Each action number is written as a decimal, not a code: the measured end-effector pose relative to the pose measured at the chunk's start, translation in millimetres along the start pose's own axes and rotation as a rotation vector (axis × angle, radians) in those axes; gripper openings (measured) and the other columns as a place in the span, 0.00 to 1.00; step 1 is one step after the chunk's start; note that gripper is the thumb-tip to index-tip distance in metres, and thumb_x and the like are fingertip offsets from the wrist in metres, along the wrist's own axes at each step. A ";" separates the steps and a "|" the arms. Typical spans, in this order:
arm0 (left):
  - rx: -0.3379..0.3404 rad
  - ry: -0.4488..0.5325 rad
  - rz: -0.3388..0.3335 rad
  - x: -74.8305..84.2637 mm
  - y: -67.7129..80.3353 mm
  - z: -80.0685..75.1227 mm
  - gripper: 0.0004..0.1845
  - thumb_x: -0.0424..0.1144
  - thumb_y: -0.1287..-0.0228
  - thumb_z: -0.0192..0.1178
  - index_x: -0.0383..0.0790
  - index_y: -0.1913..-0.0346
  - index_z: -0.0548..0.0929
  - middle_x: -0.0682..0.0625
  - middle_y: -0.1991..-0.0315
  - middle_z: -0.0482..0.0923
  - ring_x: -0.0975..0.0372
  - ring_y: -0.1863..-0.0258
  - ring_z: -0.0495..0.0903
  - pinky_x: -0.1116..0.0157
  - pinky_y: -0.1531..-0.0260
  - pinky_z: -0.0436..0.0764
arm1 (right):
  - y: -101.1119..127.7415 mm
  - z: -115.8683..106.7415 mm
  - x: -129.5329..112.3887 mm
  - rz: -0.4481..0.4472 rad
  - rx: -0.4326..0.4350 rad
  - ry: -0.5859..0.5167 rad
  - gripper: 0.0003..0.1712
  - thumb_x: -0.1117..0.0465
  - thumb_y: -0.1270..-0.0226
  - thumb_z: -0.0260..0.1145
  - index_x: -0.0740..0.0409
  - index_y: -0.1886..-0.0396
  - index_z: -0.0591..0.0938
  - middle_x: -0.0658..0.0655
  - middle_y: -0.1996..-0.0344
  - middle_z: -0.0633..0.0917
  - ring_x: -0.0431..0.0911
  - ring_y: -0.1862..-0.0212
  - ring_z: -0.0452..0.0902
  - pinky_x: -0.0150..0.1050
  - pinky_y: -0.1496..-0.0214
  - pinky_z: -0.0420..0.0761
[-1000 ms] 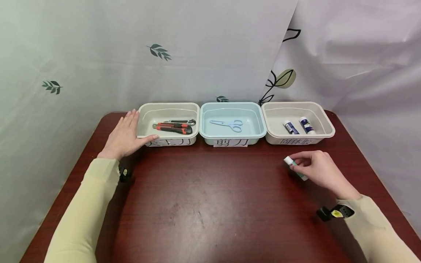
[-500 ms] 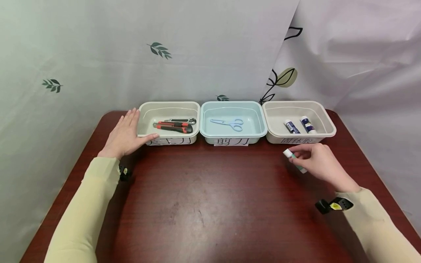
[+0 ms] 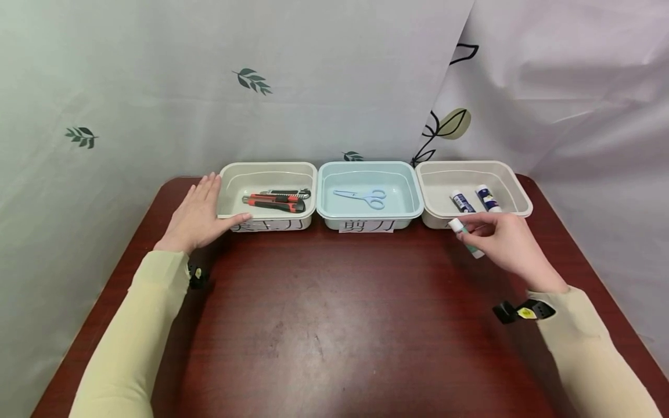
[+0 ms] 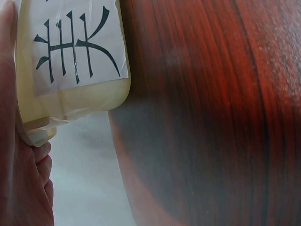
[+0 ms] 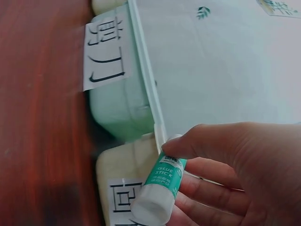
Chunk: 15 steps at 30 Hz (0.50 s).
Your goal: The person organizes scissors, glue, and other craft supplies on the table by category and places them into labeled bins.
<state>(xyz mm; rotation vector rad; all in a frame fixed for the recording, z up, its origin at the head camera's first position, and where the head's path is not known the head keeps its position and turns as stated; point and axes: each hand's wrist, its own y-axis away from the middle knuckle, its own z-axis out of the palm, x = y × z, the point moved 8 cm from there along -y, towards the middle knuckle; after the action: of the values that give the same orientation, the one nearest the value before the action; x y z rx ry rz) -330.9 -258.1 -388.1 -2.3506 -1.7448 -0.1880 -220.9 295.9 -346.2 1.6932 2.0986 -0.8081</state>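
In the head view my right hand [image 3: 507,247] pinches a white-and-green glue stick [image 5: 164,178] between thumb and fingers, tilted, at the front of the right cream bin [image 3: 435,220]. The right wrist view shows the words "GLUE STICK" on its green label. Two dark blue glue sticks [image 3: 488,198] lie inside that bin. My left hand [image 3: 192,219] rests along the left side of the left cream bin [image 3: 268,166], fingers extended and thumb over its front rim. Several utility knives [image 3: 276,203] lie in this bin.
Between the two cream bins stands a light blue bin [image 3: 334,216] holding light blue scissors [image 3: 373,200]. Paper labels with Chinese characters are stuck on the bin fronts. The bins line the back of a dark red wooden table [image 3: 313,313], before a pale curtain [image 3: 334,75] with leaf prints.
My right hand has moved forward and up with the glue stick, from over the table to the front of the right bin. My left hand has stayed in place.
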 end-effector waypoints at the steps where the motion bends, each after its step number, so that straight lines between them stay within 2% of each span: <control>1: 0.000 -0.001 0.000 -0.4 0.1 0.0 0.64 0.75 0.37 0.54 0.29 0.20 0.40 0.32 0.20 0.39 0.45 0.20 0.37 0.52 0.23 0.35 | -1.0 -0.5 -0.5 0.000 0.007 -0.005 0.17 0.65 0.40 0.78 0.63 0.52 0.89 0.56 0.70 0.89 0.37 0.71 0.85 0.24 0.72 0.79; 15: 0.002 -0.001 -0.003 -1.8 0.2 1.0 0.64 0.75 0.37 0.54 0.29 0.20 0.40 0.33 0.19 0.38 0.45 0.20 0.37 0.53 0.23 0.34 | -20.1 -17.5 0.1 0.038 0.092 -0.037 0.18 0.63 0.38 0.76 0.65 0.49 0.88 0.63 0.65 0.89 0.25 0.70 0.80 0.20 0.71 0.76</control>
<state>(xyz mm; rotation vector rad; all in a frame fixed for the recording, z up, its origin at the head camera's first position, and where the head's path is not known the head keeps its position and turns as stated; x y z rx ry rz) -331.2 -259.6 -389.5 -2.3468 -1.7488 -0.1861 -238.6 303.9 -328.0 1.7452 2.0277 -0.9298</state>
